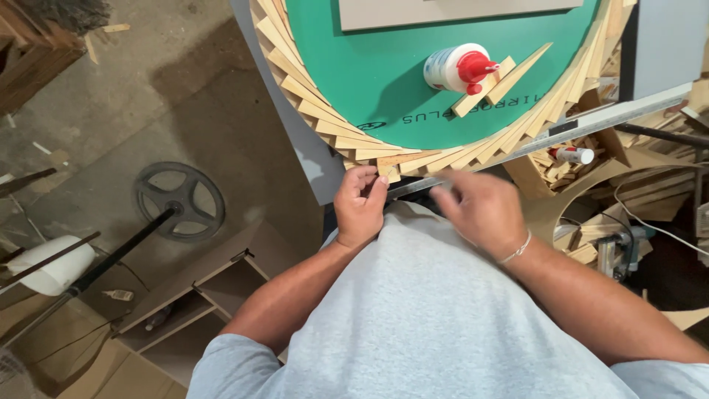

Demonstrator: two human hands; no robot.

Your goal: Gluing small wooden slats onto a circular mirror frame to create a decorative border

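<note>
A round green disc (384,81) lies on a grey tabletop, ringed by several overlapping wooden strips (310,103). My left hand (360,203) pinches a small wooden piece (388,173) at the ring's near edge. Beside it, my right hand (480,207) hovers blurred over the table edge, fingers loosely curled; whether it holds anything I cannot tell. A white glue bottle with a red cap (458,68) lies on the disc next to two loose wooden strips (509,74).
A metal ruler (591,122) runs along the table's right side. A second small glue bottle (572,154) and wood offcuts (635,185) lie at right. On the floor at left are a metal wheel (179,201), a wooden shelf unit (199,295) and a white roll (52,266).
</note>
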